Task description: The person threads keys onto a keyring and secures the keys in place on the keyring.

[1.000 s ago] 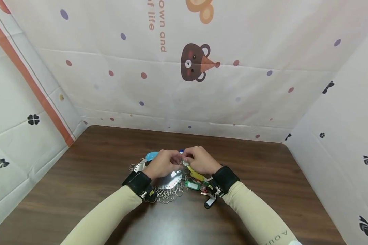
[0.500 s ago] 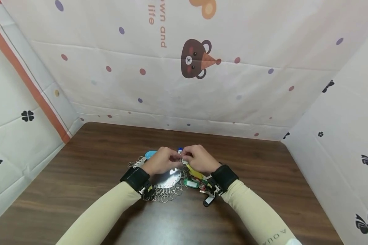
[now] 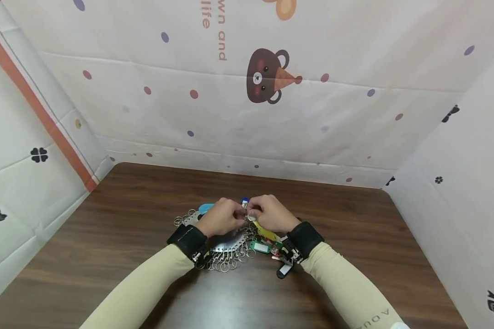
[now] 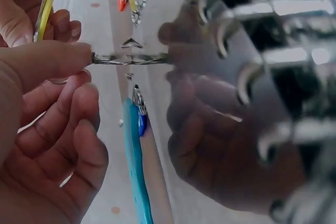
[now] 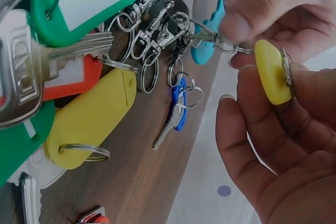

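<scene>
My left hand [image 3: 222,218] pinches the ring end of a snap hook [image 4: 131,60] between thumb and fingers. That hook sits at the edge of a shiny round metal plate [image 3: 228,244], ringed with several more hooks and split rings. Facing it, my right hand [image 3: 273,214] holds a yellow key tag [image 5: 272,72] with a metal piece along its side, close to the hook's ring [image 5: 226,45]. In the right wrist view the fingertips of both hands almost meet. A blue key tag [image 5: 178,108] with a key hangs from a nearby hook.
Under my right wrist lie a green tag [image 3: 260,247], another yellow tag [image 3: 267,232], a red tag [image 5: 86,80], loose keys and a black tag [image 3: 284,271]. A light-blue piece [image 3: 206,208] shows behind my left hand. Patterned cloth walls [image 3: 214,114] surround the brown table [image 3: 156,183].
The head view has shifted slightly. Both hands stay together over the plate's right edge, and the blue tag shows a little more between them than a second ago.
</scene>
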